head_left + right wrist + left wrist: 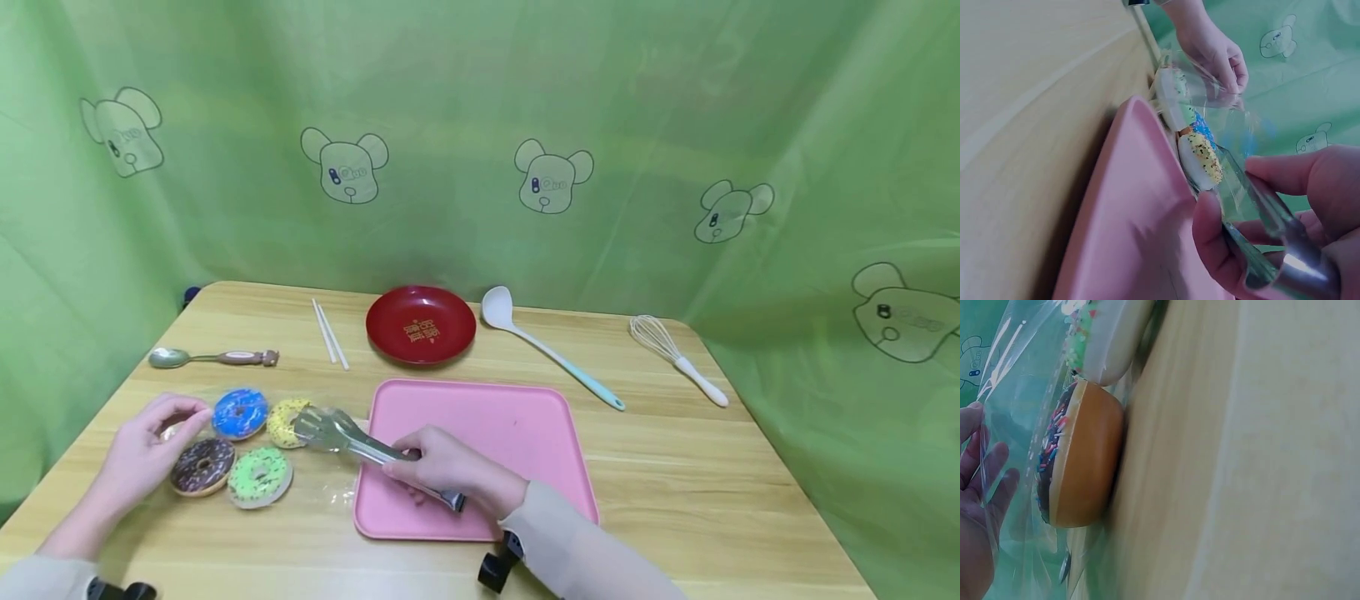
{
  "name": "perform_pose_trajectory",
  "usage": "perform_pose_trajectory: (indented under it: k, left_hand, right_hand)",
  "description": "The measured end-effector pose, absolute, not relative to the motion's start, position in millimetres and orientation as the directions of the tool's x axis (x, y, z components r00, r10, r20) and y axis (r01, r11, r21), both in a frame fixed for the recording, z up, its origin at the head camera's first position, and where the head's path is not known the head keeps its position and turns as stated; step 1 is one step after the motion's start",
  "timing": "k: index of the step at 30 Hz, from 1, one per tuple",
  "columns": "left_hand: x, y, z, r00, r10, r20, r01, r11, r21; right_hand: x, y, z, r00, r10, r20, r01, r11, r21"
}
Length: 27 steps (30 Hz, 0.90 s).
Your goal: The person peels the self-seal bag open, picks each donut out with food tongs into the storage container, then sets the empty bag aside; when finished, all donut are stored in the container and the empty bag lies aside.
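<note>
My right hand (438,462) grips metal tongs (378,450) over the left part of a pink tray (487,408). The tongs' tips reach a yellow sprinkled donut (283,422) at the mouth side of a clear plastic bag (330,492). With thumb and fingertips my left hand (153,442) pinches the bag's film (1004,381), lifting it on the left. Around the bag also lie a blue donut (240,413), a chocolate donut (203,467) with colored sprinkles, and a green donut (259,477). In the right wrist view the tongs' arms straddle the yellow donut's edge.
Behind the tray stands a red plate (422,325), with white chopsticks (330,335) to its left and a ladle (551,350) to its right. A spoon (213,357) lies at the far left. A whisk (678,360) rests near the table's right edge. Green curtain surrounds the table.
</note>
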State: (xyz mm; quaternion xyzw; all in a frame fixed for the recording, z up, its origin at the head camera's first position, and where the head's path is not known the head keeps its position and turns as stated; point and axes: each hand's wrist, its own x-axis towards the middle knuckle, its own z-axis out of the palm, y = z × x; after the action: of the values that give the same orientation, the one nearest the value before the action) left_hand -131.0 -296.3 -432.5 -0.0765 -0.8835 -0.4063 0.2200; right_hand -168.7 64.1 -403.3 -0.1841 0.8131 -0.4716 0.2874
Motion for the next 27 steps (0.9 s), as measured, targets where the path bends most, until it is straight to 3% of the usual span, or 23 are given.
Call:
perform_pose_trajectory:
  k: [8, 27]
  left_hand:
    - [-131, -295, -431, -0.889, -0.052, 0.455, 0.314, 0.653, 0.689]
    - [-130, -300, -433, -0.904, -0.052, 0.425, 0.286, 0.665, 0.69]
  right_hand:
    - [-177, 54, -408, -0.745, -0.577, -0.335, 0.109, 0.39, -0.914]
    - [-174, 63, -407, -0.771, -0.578, -0.269, 0.061, 0.352, -0.934]
